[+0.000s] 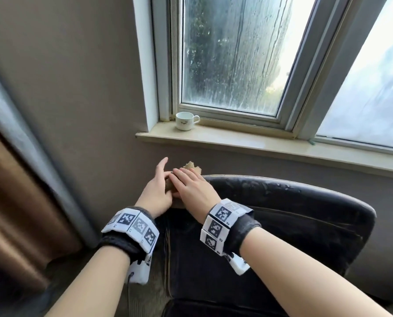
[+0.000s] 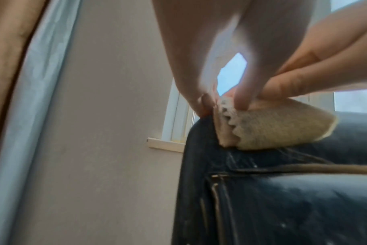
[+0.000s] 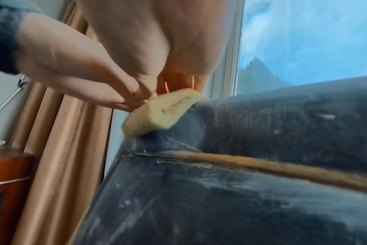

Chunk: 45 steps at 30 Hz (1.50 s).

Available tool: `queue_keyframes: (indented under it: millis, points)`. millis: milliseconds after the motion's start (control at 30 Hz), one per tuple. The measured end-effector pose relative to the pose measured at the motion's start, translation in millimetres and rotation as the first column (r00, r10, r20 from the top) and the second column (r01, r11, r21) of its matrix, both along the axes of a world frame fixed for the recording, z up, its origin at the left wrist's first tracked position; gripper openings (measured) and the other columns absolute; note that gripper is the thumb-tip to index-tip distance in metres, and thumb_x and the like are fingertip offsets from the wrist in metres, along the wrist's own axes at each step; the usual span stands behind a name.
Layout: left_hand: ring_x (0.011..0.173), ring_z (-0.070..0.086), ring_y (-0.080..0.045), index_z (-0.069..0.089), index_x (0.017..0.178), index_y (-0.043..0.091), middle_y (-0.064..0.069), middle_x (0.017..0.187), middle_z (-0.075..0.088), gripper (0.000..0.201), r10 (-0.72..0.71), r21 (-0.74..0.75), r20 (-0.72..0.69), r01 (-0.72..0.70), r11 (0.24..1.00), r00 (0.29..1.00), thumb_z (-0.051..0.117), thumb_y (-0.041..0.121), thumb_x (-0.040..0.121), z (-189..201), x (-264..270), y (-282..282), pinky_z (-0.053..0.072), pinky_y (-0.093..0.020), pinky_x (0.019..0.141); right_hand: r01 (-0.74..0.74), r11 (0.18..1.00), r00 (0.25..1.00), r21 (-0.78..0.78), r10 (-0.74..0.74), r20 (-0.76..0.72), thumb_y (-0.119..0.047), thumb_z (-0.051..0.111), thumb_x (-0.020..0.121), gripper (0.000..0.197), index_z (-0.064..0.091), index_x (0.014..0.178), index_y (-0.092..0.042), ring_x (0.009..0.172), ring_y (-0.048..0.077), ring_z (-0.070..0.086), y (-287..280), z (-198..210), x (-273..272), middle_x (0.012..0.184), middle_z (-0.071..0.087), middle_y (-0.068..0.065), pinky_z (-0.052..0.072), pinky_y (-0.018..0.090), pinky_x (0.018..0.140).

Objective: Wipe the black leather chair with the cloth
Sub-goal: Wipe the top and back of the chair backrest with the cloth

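The black leather chair (image 1: 294, 202) stands below the window, its worn backrest streaked with pale dust (image 3: 241, 199). A folded tan cloth (image 1: 191, 165) sits on the backrest's top left corner (image 2: 272, 131). My right hand (image 1: 191, 186) lies flat on it, with straight fingers pressing down on the cloth (image 3: 157, 116). My left hand (image 1: 156, 191) is just to its left. Its thumb and fingers meet at the cloth's near, zigzag-cut end (image 2: 226, 112) and pinch it, while the index finger points up. Most of the cloth is hidden under the hands in the head view.
A white cup (image 1: 186, 121) stands on the windowsill (image 1: 259, 145) behind the chair. A brown and grey curtain (image 1: 19, 179) hangs at the left against the wall. A reddish wooden piece of furniture (image 3: 6, 174) stands beyond the curtain.
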<state>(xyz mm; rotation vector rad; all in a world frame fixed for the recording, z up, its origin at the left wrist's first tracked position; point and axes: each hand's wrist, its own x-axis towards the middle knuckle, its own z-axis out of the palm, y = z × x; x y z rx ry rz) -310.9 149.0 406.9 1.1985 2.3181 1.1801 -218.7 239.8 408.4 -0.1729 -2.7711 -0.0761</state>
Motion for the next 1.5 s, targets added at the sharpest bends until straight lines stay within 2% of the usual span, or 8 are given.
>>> queue_keyframes:
  millis: [167,300,467,700,1067,1233,1367,1500]
  points:
    - [0.128,0.040,-0.014,-0.007,0.144,0.036,-0.008,0.135,0.045,0.113,-0.053,-0.071,-0.005,0.052,0.996,0.999,0.074,0.016,0.069,-9.4,-4.2,7.6,0.032,-0.026,0.105,0.019,1.000,1.000,0.016,-0.019,0.000,-0.017,0.054,0.073,0.030,0.063,0.100,-0.010,0.084,0.028,0.063,18.3,-0.2,2.4,0.093,0.064,0.009,0.053,0.035,0.079]
    - [0.126,0.042,-0.015,0.006,0.146,0.032,-0.005,0.129,0.048,0.115,-0.050,-0.046,0.011,0.051,0.998,0.999,0.081,0.011,0.062,-12.0,-6.6,9.1,0.027,-0.020,0.102,0.043,0.984,0.998,-0.175,-0.049,-0.035,-0.001,0.067,0.067,0.020,0.059,0.085,-0.004,0.078,0.034,0.061,35.2,15.0,11.9,0.087,0.063,0.014,0.053,0.037,0.065]
    - [0.112,0.055,-0.017,0.020,0.146,0.028,-0.003,0.114,0.062,0.102,0.020,0.002,-0.040,-0.020,1.000,0.999,0.073,-0.001,0.064,-13.0,-17.3,13.5,0.035,-0.018,0.097,0.180,0.936,0.983,-0.304,-0.177,0.038,-0.008,0.059,0.082,0.030,0.062,0.112,-0.009,0.108,0.027,0.054,39.3,25.2,15.2,0.117,0.062,0.007,0.038,0.032,0.093]
    - [0.104,0.060,-0.022,0.030,0.141,0.030,-0.003,0.108,0.065,0.094,0.126,0.016,-0.037,-0.126,0.992,0.991,0.069,-0.006,0.063,-16.1,-12.1,23.6,0.045,-0.032,0.098,0.322,0.812,0.941,-0.486,-0.329,0.075,-0.014,0.061,0.083,0.025,0.069,0.106,-0.013,0.104,0.027,0.060,58.5,36.0,14.9,0.106,0.070,0.009,0.044,0.030,0.090]
    - [0.111,0.053,-0.028,0.021,0.146,0.022,-0.009,0.121,0.055,0.075,0.139,-0.066,-0.197,-0.155,0.986,0.970,0.047,-0.006,0.081,-21.2,-11.8,22.8,0.043,-0.039,0.096,0.057,0.990,0.960,-0.130,-0.018,0.280,-0.014,0.050,0.089,0.034,0.057,0.121,-0.019,0.105,0.025,0.051,24.4,24.0,-20.6,0.114,0.060,0.001,0.042,0.034,0.087]
    - [0.111,0.051,-0.026,0.025,0.145,0.026,-0.002,0.118,0.057,0.083,0.131,-0.099,-0.191,-0.152,0.983,0.973,0.070,0.017,0.076,-21.3,-11.4,17.5,0.034,-0.031,0.102,0.220,0.948,0.946,-0.232,-0.149,0.288,-0.040,0.049,0.082,0.030,0.066,0.104,-0.029,0.098,0.028,0.061,53.1,31.4,10.0,0.104,0.067,0.000,0.049,0.039,0.085]
    - [0.120,0.045,-0.020,0.021,0.144,0.035,0.007,0.135,0.047,0.073,0.003,-0.254,-0.463,-0.137,0.957,0.886,0.061,0.035,0.083,-13.7,1.2,17.6,0.021,-0.032,0.107,0.250,0.938,0.949,-0.240,-0.188,0.252,-0.022,0.055,0.087,0.028,0.065,0.112,-0.030,0.105,0.025,0.060,73.4,32.9,27.9,0.112,0.068,-0.003,0.046,0.036,0.091]
    - [0.135,0.029,-0.016,0.032,0.139,0.026,0.009,0.141,0.039,0.071,-0.029,-0.186,-0.456,-0.063,0.981,0.889,0.064,0.041,0.078,-22.5,19.3,34.2,0.008,-0.036,0.114,0.181,0.977,0.950,-0.115,-0.144,0.276,-0.019,0.050,0.089,0.035,0.057,0.122,-0.025,0.109,0.025,0.055,56.2,21.9,8.2,0.122,0.061,-0.003,0.044,0.035,0.091]
